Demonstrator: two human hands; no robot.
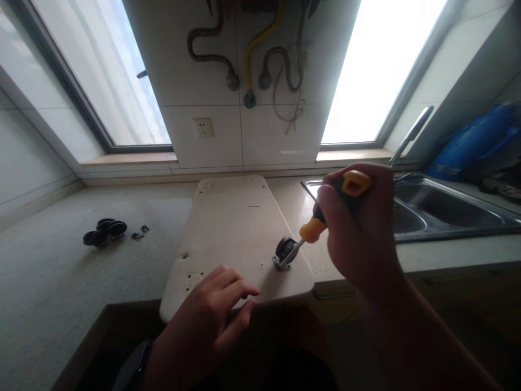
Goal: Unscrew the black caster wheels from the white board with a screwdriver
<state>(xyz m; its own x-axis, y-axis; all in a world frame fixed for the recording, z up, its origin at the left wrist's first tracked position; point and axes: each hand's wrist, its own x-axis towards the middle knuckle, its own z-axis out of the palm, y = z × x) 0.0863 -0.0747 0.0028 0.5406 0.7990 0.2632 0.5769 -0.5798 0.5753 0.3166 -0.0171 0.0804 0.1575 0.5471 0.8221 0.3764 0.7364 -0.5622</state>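
Note:
A pale rounded board (232,233) lies on the counter, its near end reaching past the counter's front edge. Near its right front corner stands a black caster wheel (286,248) with a metal mounting plate. My right hand (362,228) is wrapped round a yellow-and-black screwdriver (312,230), whose tip meets the caster's plate at a slant. A thin dark rod (308,191) sticks out past the fingers of that hand; what it belongs to is hidden. My left hand (223,304) rests on the board's near edge, fingers extended and holding nothing, left of the caster.
Several black casters (105,232) and a few small screws (140,233) lie on the counter at left. To the right are a metal sink (448,209) with a faucet (413,133) and a blue container (474,141). Pipes (207,51) and a socket (203,127) are on the wall.

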